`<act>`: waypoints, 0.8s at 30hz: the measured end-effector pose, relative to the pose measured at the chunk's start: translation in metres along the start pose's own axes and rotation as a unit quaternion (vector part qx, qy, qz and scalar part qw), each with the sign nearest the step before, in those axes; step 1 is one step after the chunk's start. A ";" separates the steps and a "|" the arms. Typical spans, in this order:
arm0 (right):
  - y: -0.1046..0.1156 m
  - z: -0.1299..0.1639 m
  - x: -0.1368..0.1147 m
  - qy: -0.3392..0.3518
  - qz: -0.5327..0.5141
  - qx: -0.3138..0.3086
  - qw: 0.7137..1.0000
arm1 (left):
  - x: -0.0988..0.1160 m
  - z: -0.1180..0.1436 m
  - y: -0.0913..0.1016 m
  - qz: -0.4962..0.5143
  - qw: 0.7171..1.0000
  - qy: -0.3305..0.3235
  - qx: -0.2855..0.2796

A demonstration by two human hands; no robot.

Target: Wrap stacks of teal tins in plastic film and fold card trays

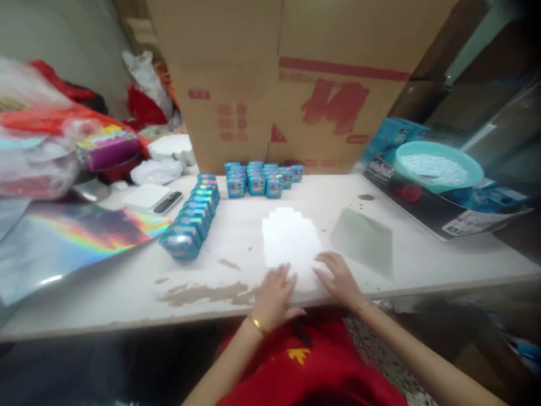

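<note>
At the far left a shiny holographic foil sheet (71, 237) with rainbow colours lay over the edge of the white worn table (127, 287). Behind it stood a pink and yellow package (107, 148) and a flat white box with a black device (153, 197) on it. To the right of the foil, a long row of small blue boxes (192, 217) ran away from the person, and a second group of the same blue boxes (264, 179) stood in front of the big brown cardboard carton (291, 84) with red print.

In the middle, close to the near table edge, lay a flat white sheet (291, 239) with a stepped upper edge. The left hand (274, 296), with a gold bracelet on the wrist, rested on its lower left corner, fingers stretched flat and a little spread, gripping nothing. The right hand (340, 279) lay on the lower right corner in the same way, fingers open and flat on the sheet.

Just right of the sheet lay a pale grey-green piece (363, 239). Further right a turquoise round bowl (437, 166) with white small pieces stood on a dark printed box (426, 211).
</note>
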State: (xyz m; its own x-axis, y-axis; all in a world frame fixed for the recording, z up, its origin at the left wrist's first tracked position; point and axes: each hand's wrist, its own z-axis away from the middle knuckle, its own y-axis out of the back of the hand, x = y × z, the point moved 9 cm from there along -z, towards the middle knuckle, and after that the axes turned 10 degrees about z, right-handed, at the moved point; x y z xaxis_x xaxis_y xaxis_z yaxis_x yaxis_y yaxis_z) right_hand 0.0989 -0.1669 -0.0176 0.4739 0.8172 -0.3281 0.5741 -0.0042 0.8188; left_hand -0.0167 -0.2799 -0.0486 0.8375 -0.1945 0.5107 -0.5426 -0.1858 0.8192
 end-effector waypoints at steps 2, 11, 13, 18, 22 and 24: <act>0.003 0.024 0.025 -0.011 0.021 -0.008 1.000 | 0.003 -0.019 -0.029 -0.044 0.997 -0.017 -0.062; -0.027 0.073 0.048 -0.059 -0.011 -0.036 0.998 | 0.010 -0.019 -0.045 -0.074 0.986 -0.104 -0.109; -0.025 0.072 0.050 -0.067 -0.033 -0.040 0.996 | 0.013 -0.022 -0.042 -0.056 0.983 -0.101 -0.142; -0.016 0.065 0.056 -0.087 -0.099 -0.035 0.991 | 0.019 -0.026 -0.042 -0.025 0.975 -0.112 -0.193; -0.008 0.063 0.057 -0.114 -0.145 -0.018 0.983 | 0.027 -0.018 -0.039 -0.015 0.981 -0.121 -0.154; -0.004 0.064 0.060 -0.133 -0.165 -0.013 0.977 | 0.030 -0.016 -0.035 0.020 0.982 -0.117 -0.145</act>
State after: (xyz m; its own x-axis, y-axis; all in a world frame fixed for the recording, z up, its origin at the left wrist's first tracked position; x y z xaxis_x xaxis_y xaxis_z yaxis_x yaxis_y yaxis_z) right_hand 0.1672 -0.1548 -0.0705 0.4246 0.5936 -0.6836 0.7092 0.2512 0.6587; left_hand 0.0287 -0.2635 -0.0572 0.7599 -0.4189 0.4971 -0.5047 0.1020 0.8573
